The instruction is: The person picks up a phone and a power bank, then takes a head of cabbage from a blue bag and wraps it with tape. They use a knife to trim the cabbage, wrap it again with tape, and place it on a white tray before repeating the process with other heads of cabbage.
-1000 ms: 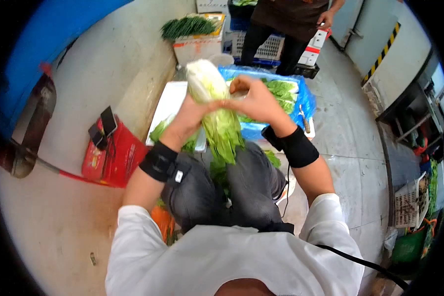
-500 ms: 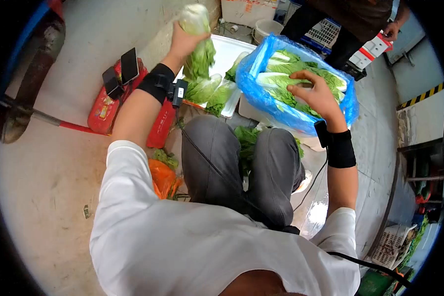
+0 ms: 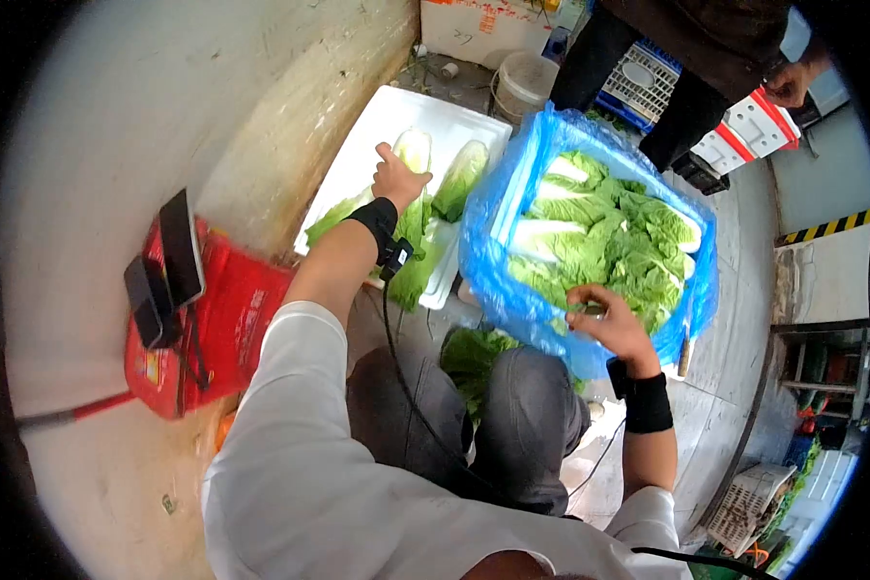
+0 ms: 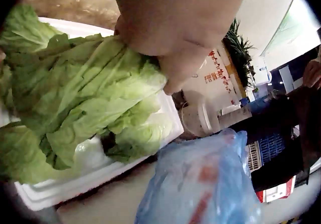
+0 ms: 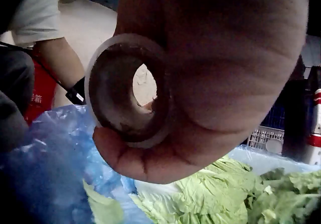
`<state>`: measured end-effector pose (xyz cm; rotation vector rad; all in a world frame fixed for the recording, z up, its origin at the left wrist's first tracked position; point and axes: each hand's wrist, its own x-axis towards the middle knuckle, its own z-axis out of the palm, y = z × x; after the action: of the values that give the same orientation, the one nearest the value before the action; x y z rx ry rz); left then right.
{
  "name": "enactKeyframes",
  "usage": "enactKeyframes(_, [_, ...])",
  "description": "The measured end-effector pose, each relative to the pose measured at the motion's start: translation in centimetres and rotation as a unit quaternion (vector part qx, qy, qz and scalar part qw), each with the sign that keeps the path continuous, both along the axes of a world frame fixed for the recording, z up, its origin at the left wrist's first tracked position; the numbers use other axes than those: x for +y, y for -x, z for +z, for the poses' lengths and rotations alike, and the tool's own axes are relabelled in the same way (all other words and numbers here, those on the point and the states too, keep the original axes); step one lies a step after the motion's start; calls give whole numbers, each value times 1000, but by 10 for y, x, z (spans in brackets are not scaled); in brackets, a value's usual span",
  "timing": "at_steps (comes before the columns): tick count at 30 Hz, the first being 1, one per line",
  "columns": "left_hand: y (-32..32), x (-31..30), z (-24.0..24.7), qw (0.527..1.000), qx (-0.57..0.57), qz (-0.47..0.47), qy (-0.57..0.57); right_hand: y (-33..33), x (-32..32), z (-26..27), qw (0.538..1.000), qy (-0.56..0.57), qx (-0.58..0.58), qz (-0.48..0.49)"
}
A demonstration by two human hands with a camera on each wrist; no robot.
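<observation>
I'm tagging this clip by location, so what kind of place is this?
Probably a produce market or kitchen prep area: a blue-lined box of napa cabbages, more on a white foam tray under the left hand, plastic crates behind.

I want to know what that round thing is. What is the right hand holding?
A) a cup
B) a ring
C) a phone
B: in the right wrist view the right hand is curled round a ring with a hole through its middle, above the cabbages.
</observation>
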<state>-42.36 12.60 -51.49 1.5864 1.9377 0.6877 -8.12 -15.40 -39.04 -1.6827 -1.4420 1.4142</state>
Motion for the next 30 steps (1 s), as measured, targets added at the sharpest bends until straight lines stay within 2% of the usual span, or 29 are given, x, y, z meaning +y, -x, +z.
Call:
enactKeyframes(4, [-27,61,-15,999,40,-10,29,3,17,4,999,27,18,-17])
enactKeyframes(8, [-51,101,-53,997,69,-25,31,5,25,5,998,44,23,-29])
enactKeyframes(11, [-66,113,-81,992,110,-22,51,4,23,2,992,77,88,-50])
enactKeyframes(16, [-72,116,-109,981,184,-34,44,11,24,-2,1000,-6,-3,8])
enactKeyframes(18, [-70,120,-126,983,175,-33,50,13,22,-7,999,-22,-35,27])
enactKeyframes(20, [-67,132,-151,997,73,-16,16,14,19,-10,1000,2,-7,-10])
enactKeyframes(21, [-58,141,-164,995,36,-87,27,14,18,-12,1000,4,-5,-11])
enactKeyframes(22, [-52,149,-175,995,38,-88,28,13,17,-14,1000,-7,-9,-7])
enactKeyframes(24, [-44,146,-163,982,37,-186,25,16,15,-15,1000,-17,-9,-6])
enactKeyframes(26, [-34,144,-165,973,87,-202,72,20,10,-14,999,-10,21,-42])
enactKeyframes(28, [-21,156,-195,967,-50,-240,73,19,3,-17,998,-36,-10,-42])
enactKeyframes(30, [-15,147,-193,953,-115,-270,74,20,-3,-13,997,-19,-16,-74])
